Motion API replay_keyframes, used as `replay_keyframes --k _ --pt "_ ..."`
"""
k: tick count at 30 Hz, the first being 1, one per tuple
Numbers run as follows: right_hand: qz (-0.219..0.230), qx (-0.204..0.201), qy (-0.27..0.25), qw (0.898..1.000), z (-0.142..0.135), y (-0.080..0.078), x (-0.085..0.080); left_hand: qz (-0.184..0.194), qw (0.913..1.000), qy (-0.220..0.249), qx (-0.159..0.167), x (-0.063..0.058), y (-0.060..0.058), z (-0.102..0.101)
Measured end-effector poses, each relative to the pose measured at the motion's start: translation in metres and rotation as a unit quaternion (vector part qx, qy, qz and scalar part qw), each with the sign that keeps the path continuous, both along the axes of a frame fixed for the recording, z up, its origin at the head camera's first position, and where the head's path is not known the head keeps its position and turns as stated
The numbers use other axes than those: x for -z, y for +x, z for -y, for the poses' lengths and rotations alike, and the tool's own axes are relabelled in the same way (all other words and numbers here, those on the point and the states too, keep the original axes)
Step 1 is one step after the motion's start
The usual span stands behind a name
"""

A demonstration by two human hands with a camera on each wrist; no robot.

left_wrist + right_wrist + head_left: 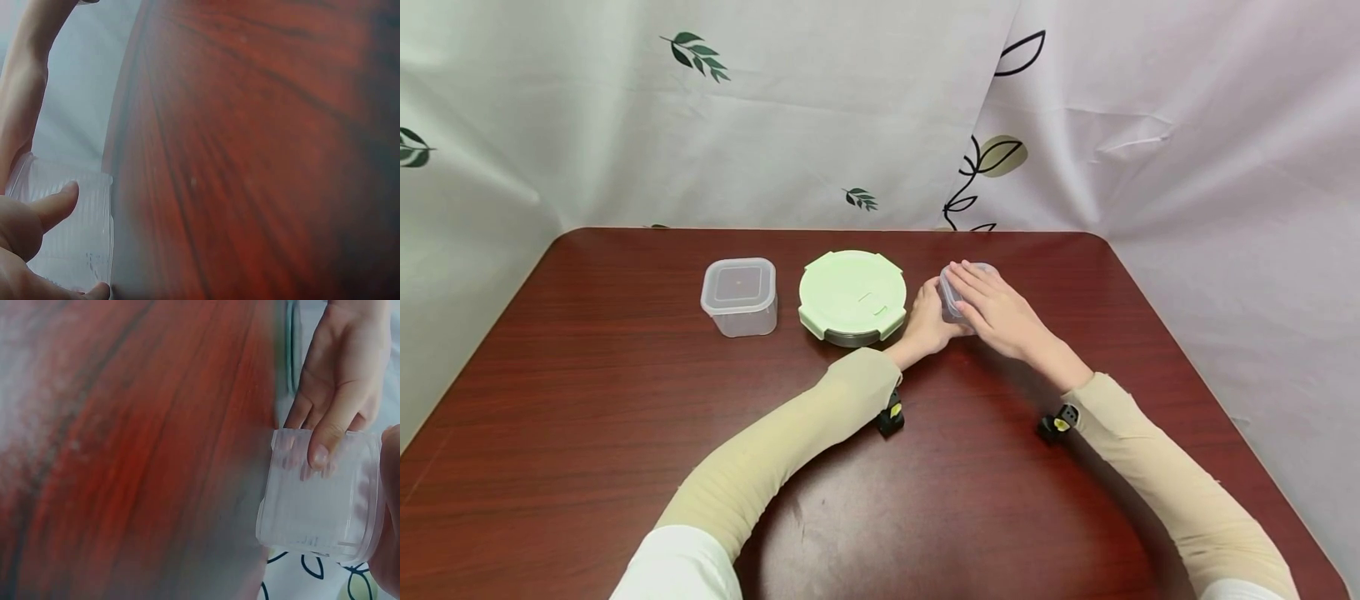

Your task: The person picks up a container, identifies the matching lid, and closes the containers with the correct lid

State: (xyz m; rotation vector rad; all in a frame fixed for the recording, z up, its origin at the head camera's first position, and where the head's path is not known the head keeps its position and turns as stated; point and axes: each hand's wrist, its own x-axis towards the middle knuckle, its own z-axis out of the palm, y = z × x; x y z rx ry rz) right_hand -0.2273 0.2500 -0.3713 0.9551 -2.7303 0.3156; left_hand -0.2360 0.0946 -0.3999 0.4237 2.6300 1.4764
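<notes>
A small clear plastic food container (951,302) with a lid stands toward the right of the table, partly hidden by both hands. My left hand (929,323) grips its left side; in the right wrist view the thumb (322,450) lies on the near wall and the other fingers go round behind. My right hand (1000,317) lies across the lid with its fingers straight. Just left of my left hand sits a round container with a pale green lid (852,287). Farther left is another clear lidded container (741,293).
The reddish-brown wooden table (625,433) carries all three containers near its far edge. Behind it hangs a white curtain (820,108) with leaf prints. A small black device is strapped to each wrist, over beige sleeves (790,425).
</notes>
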Motion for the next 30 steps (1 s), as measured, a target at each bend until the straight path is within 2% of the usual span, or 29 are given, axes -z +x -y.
replay_keyframes --k 6,30 --pt "-0.01 -0.004 0.019 1.0 0.0008 -0.0005 0.0021 -0.003 1.0 0.001 0.001 0.0016 -0.0001 -0.0003" --pt "0.008 0.013 0.005 1.0 0.0015 0.0011 0.0054 -0.013 0.9998 -0.011 0.009 0.0029 0.0005 -0.0011"
